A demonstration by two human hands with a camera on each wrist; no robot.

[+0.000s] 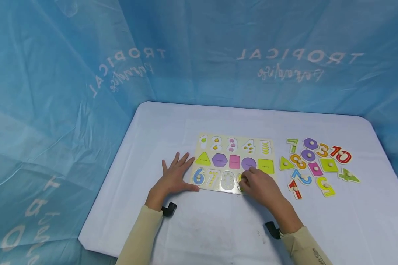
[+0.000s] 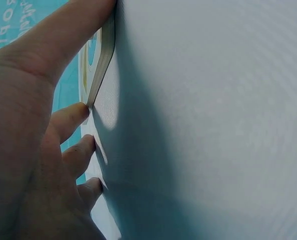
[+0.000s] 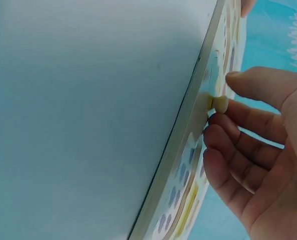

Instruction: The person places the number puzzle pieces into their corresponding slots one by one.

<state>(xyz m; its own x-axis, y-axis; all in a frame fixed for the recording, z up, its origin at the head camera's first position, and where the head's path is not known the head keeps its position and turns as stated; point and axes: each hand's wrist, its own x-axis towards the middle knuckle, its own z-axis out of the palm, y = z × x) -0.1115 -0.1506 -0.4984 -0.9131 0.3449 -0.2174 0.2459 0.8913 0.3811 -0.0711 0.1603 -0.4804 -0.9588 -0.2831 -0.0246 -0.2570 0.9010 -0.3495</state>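
A pale puzzle board [image 1: 189, 184] lies on the white table, with printed number and shape recesses. My left hand [image 1: 175, 178] is spread at its left end, thumb along the front edge and index fingertip by the left edge. In the left wrist view, the thumb [image 2: 63, 37] lies against the board's side. My right hand [image 1: 260, 186] is over the front row, at a yellow-green number piece [image 1: 240, 178] partly hidden by the fingers. The right wrist view shows its yellow knob [image 3: 220, 104] beside the index fingertip, the thumb apart from it. A blue 6 [image 1: 198, 176] sits in its recess.
Right of the board lie several loose knobbed pieces, among them a red 10 [image 1: 341, 155], a green 4 [image 1: 349, 176], a yellow 5 [image 1: 325, 187], a red 1 [image 1: 294, 190] and a purple hexagon [image 1: 310, 144]. Blue printed sheeting [image 1: 199, 55] hangs behind the table.
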